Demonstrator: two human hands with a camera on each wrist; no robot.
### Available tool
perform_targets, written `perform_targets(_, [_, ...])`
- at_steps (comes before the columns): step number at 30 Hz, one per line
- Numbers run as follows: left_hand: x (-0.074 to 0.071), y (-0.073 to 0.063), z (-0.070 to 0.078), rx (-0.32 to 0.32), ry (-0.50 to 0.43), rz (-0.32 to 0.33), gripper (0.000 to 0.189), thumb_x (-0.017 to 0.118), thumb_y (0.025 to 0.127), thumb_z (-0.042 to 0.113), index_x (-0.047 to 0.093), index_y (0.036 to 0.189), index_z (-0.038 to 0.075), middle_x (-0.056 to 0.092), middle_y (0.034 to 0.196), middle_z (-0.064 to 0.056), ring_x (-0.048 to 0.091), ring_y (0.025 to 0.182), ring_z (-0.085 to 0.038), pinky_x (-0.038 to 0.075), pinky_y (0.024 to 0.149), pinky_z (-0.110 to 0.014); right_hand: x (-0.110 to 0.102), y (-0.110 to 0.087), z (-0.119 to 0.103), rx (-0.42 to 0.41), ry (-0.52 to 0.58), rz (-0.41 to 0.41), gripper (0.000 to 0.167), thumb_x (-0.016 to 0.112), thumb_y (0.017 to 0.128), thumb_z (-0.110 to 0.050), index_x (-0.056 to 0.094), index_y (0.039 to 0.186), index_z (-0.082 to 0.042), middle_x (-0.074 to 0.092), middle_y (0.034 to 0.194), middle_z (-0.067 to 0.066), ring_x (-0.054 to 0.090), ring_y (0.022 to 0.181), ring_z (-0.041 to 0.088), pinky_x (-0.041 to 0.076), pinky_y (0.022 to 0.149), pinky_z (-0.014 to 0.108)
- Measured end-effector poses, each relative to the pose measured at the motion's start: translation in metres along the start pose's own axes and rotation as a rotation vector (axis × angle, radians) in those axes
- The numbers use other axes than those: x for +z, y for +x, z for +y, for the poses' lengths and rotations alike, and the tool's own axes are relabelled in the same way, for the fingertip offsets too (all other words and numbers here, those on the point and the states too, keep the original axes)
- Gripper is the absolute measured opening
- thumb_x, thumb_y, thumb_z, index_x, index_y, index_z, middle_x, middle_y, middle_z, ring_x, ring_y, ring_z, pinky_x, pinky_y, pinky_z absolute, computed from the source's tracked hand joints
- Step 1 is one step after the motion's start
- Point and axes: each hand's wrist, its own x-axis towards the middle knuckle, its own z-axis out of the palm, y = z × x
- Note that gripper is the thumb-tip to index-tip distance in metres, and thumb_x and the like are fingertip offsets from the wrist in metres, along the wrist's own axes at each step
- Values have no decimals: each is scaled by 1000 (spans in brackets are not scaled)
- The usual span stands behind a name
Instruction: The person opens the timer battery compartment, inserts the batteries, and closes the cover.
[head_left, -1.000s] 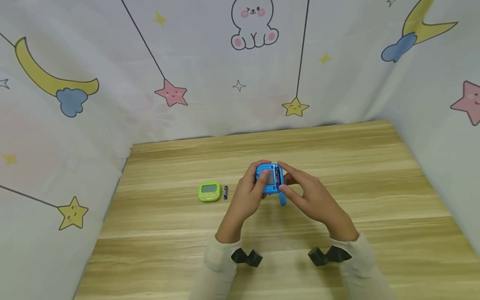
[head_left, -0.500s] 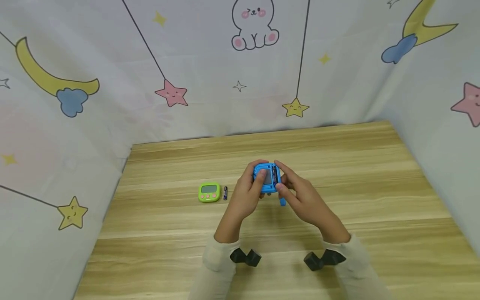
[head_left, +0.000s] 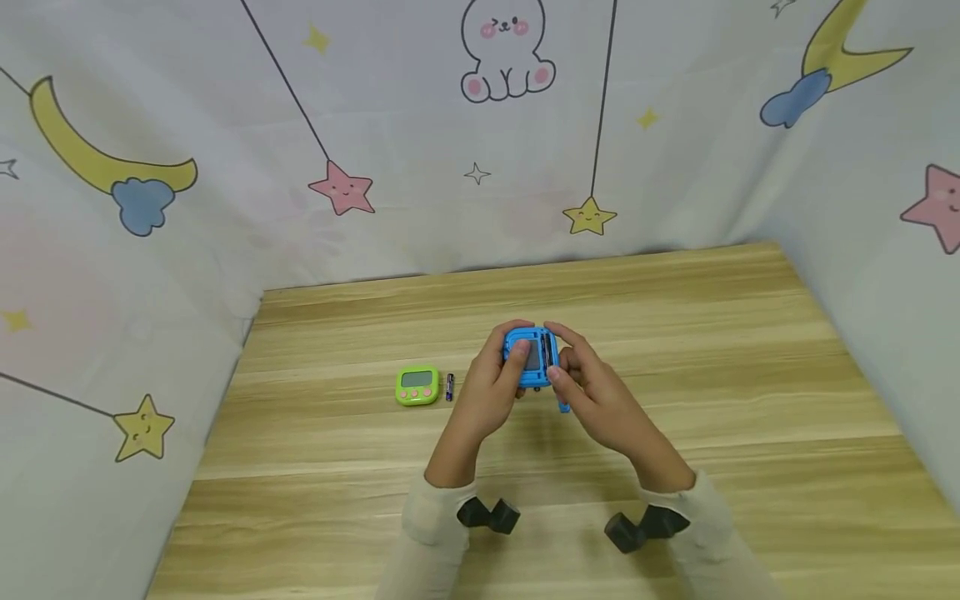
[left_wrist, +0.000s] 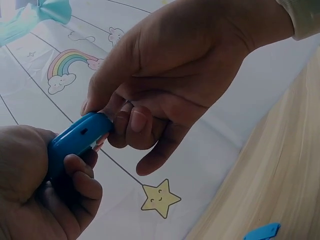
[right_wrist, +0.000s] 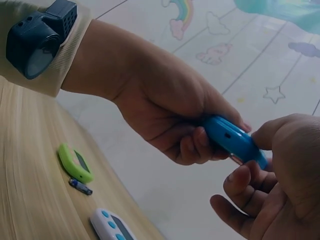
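Head view: blue timer (head_left: 531, 357) gripped by left hand (head_left: 491, 392), back side up; its edge pinched by right hand (head_left: 600, 400) above surface (head_left: 675, 333).

Head view high above, wrist views close, sharing blue timer (head_left: 531, 357)

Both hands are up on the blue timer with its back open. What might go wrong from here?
1. The small blue plastic timer is held above the wooden table between the left hand and right hand; a slip would likely drop it.
2. Its loose blue cover lies under the right hand and may get knocked.
3. The small loose battery beside the green timer could roll if bumped.
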Motion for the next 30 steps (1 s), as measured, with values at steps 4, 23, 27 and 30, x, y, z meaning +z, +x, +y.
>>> perform_targets(4, [1, 0, 0, -10, 5, -5, 36, 38, 107, 21, 43, 139, 4, 56, 97, -19, 55, 70, -43, 46, 58, -25, -2, 2, -13, 13, 25, -10, 49, 46, 98, 10, 28, 143, 8, 47, 74, 5, 46, 60, 12, 41, 55, 27])
perform_targets(23, [6, 8, -37, 24, 56, -25, 35, 40, 107, 27, 44, 140, 18, 58, 101, -12, 54, 65, -20, 50, 57, -29, -7, 1, 2, 70, -36, 8, 44, 50, 98, 5, 37, 140, 1, 50, 69, 3, 53, 58, 19, 40, 53, 28])
perform_targets(27, [6, 10, -37, 4, 49, -22, 36, 40, 107, 20, 42, 141, 11, 58, 102, -16, 54, 66, -26, 48, 57, -28, -12, -2, 24, 90, -42, -22, 47, 50, 100, 0, 38, 145, -10, 56, 73, 3, 54, 62, 18, 43, 57, 29])
perform_targets(30, [6, 10, -39, -16, 47, -26, 36, 40, 107, 20, 42, 141, 10, 58, 102, -18, 55, 67, -27, 49, 57, -29, -17, -4, 30, 118, -57, -51, 45, 46, 104, -9, 40, 147, -19, 58, 75, 0, 58, 71, 15, 47, 62, 30])
